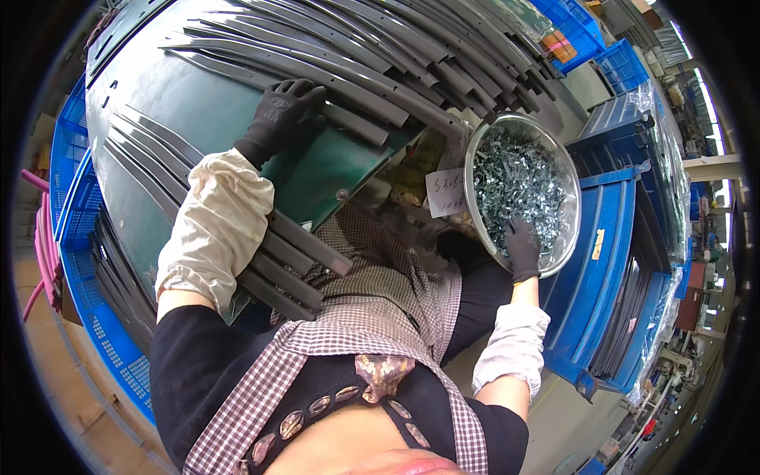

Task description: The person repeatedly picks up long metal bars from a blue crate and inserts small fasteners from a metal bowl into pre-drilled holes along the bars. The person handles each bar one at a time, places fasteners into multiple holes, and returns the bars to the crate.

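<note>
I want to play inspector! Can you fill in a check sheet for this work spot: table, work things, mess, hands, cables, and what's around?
Surface: dark green table, covered with long strips.
Job's things: dark metal strips fanned out; round metal bowl of small shiny metal clips.
Clutter: white paper slip beside the bowl.
Hands: left hand, gloved, rests on the strips; right hand, gloved, reaches into the clips.
Cables: pink hoses at far left.
Surroundings: blue crates and blue bins.

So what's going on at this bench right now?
A person in black gloves works at a green table covered with long dark metal strips. The left hand rests on the strips. The right hand reaches into a round metal bowl of small shiny metal clips, set on blue crates.
</note>
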### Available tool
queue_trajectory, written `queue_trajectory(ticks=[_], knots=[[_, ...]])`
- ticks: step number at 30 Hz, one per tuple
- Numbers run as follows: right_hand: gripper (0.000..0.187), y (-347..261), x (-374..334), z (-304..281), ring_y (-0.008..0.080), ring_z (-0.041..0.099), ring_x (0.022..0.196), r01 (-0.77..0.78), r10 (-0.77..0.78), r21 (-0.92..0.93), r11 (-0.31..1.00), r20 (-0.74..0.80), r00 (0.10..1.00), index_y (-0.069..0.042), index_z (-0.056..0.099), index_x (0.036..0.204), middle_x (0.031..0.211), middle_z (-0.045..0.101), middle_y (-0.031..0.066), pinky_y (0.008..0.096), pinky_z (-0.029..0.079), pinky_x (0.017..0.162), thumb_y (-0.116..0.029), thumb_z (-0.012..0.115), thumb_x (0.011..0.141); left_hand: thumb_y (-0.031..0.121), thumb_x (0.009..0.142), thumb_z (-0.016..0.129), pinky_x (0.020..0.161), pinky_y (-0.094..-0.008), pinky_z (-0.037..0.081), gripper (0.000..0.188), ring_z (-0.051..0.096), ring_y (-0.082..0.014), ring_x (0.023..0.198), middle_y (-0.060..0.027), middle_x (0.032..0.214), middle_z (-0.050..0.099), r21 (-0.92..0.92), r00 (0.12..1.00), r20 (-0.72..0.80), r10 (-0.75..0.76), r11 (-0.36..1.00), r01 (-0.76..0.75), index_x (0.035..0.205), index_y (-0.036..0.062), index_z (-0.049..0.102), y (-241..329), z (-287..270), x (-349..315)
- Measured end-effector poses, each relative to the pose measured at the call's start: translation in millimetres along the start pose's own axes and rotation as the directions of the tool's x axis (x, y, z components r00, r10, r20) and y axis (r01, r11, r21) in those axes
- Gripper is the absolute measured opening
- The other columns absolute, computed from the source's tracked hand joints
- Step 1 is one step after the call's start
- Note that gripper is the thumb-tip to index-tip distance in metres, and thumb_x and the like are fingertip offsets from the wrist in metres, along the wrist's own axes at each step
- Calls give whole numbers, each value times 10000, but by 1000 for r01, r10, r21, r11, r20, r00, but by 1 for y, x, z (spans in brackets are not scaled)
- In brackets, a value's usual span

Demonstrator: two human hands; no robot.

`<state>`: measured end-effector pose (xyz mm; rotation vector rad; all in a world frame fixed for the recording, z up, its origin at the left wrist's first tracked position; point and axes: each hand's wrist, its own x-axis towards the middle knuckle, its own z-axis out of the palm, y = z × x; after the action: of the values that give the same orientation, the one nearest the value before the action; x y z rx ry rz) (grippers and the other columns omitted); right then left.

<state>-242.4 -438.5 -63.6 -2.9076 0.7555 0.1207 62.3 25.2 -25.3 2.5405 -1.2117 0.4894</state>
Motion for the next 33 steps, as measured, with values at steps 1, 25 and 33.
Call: queue_trajectory(ticks=[1, 25, 33], knots=[[230, 1, -2, 0, 376, 671, 962, 2, -2, 2, 1000, 2, 1000, -73, 714, 1014, 1005, 709, 177, 480, 518, 839, -250, 636, 889, 309, 796, 751, 981, -490, 431, 439, 577, -345, 1142, -115, 1194, 613, 1, 999, 43, 23, 1000, -23, 1205, 175, 664, 5, -7, 3], [163, -134, -106, -36, 103, 623, 777, 158, -270, 945, 285, -79, 960, -56, 737, 1102, 915, 698, 15, 257, 513, 687, -90, 690, 950, 151, 750, 764, 759, -417, 515, 161, 654, -310, 902, -97, 950, 675, -570, 958, 46, 282, 796, -207, 846, 77, 658, 130, -55, -48], [254, -193, -136, -26, 158, 671, 786, 481, -521, 827, 293, -283, 805, -6, 712, 1113, 909, 701, 91, 270, 530, 675, -29, 750, 863, 158, 791, 795, 683, -393, 526, 265, 648, -269, 801, -89, 873, 656, -740, 929, 241, 281, 672, -11, 1029, 61, 732, 181, -51, -74]])
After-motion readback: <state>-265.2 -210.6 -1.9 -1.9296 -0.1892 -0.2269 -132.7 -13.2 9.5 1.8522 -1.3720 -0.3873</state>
